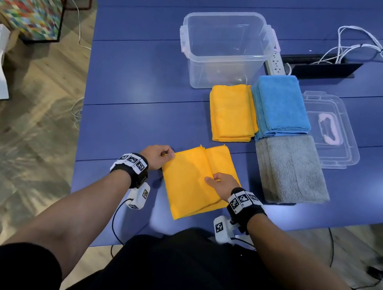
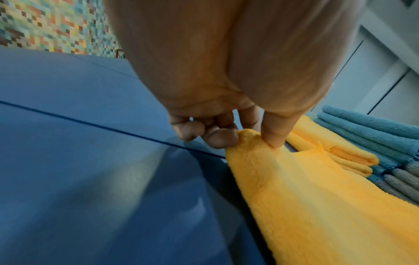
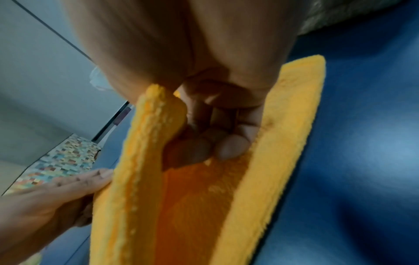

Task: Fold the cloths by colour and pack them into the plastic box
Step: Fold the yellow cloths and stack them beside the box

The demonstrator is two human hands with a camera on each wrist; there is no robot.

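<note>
Left wrist view shows the tightest grip: the left hand (image 2: 217,100) pinches a corner of the yellow cloth (image 2: 317,206) between thumb and forefinger, the other fingers curled beside it. From the right wrist, the right hand (image 3: 204,107) has its fingers tucked into the cloth's fold, curled round the raised flap, so both hands have hold of the same cloth. It lies near the front edge of the desk (image 1: 127,100), half folded, with the flap standing up along its middle.

Beyond it, towards the right side of the desk, three finished piles sit side by side: a folded yellow pile (image 1: 233,112), touching a blue pile (image 1: 282,103) on its right, and a grey pile (image 1: 291,168) just in front of the blue one.

By my reckoning the folding is nearly over; this looks like the last loose cloth, though I can't see the whole room. None of the packing has begun.

The plastic box (image 1: 224,48) stands open towards the far side of the desk, just behind the yellow pile, and it has nothing in it. Its lid (image 1: 331,131) lies flat to the right of the blue pile.
</note>
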